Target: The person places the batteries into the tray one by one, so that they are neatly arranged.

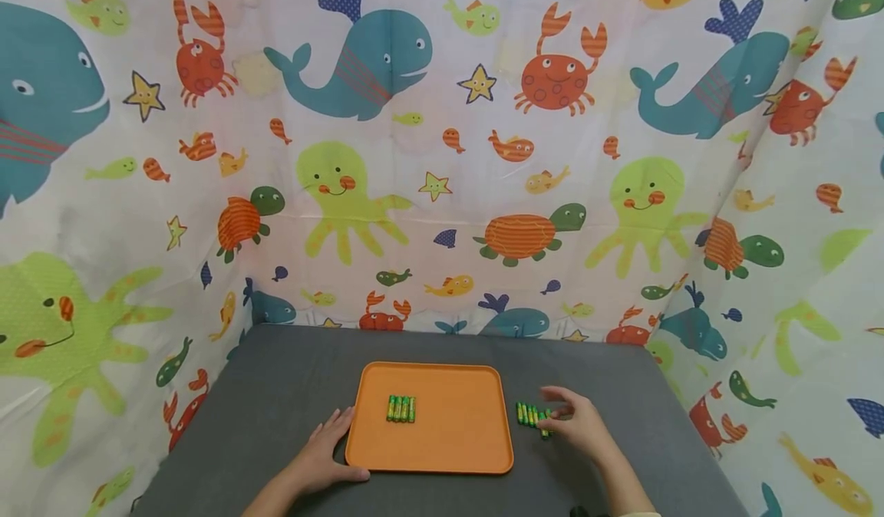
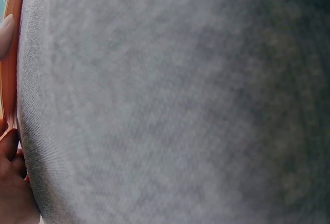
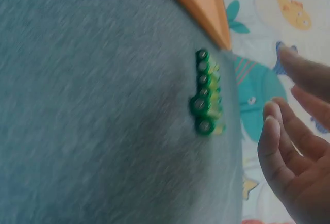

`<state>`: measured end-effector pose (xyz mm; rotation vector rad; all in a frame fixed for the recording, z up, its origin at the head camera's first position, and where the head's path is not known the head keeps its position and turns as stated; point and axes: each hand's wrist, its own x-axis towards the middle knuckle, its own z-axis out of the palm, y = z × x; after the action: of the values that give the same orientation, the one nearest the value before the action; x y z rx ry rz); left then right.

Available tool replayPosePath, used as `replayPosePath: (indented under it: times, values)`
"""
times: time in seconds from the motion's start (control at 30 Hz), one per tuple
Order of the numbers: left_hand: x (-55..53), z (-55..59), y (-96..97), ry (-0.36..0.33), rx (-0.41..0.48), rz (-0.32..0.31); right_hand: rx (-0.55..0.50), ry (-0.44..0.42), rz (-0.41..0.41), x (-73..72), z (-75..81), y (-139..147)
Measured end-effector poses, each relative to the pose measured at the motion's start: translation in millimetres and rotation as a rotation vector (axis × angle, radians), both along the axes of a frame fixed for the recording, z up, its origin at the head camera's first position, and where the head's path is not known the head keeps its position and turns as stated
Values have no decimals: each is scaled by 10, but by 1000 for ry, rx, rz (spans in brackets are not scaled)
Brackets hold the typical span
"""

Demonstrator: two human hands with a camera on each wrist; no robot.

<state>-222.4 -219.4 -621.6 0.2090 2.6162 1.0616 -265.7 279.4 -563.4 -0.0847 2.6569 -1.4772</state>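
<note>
On the left half of the orange tray (image 1: 449, 440), several green-and-yellow batteries (image 1: 401, 409) lie side by side in a short row. My left hand (image 1: 321, 452) rests at the tray's lower left corner, fingers along the left rim and thumb at the front edge. In the left wrist view the thumb (image 2: 5, 35) touches the orange rim. Right of the tray, more batteries (image 1: 528, 415) lie in a row on the grey cloth. My right hand (image 1: 578, 423) is over the right end of that row, thumb and fingers apart and loosely bent, with nothing between them (image 3: 296, 141).
Grey cloth (image 1: 297, 379) covers the table around the tray. A white curtain (image 1: 428, 287) printed with sea animals stands along the back and both sides. A small dark object (image 1: 578, 511) shows at the bottom edge near the right forearm.
</note>
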Motion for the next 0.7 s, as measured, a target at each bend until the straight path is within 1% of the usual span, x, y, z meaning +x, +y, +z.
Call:
replayPosePath:
  times: [0.1, 0.2, 0.4, 0.6, 0.7]
  values:
    - [-5, -15, -8, 12, -3, 0, 31, -18, -20, 16, -47, 72]
    - [-11, -19, -12, 10, -4, 1, 55, -37, -23, 34, -99, 129]
    - [-8, -41, -21, -2, -4, 4, 66, -50, -26, 55, -206, 192]
    - [11, -57, -31, 10, -11, -2, 45, -65, 9, 38, -322, 221]
    - [32, -54, -25, 21, -7, -3, 52, -67, 26, 34, -380, 229]
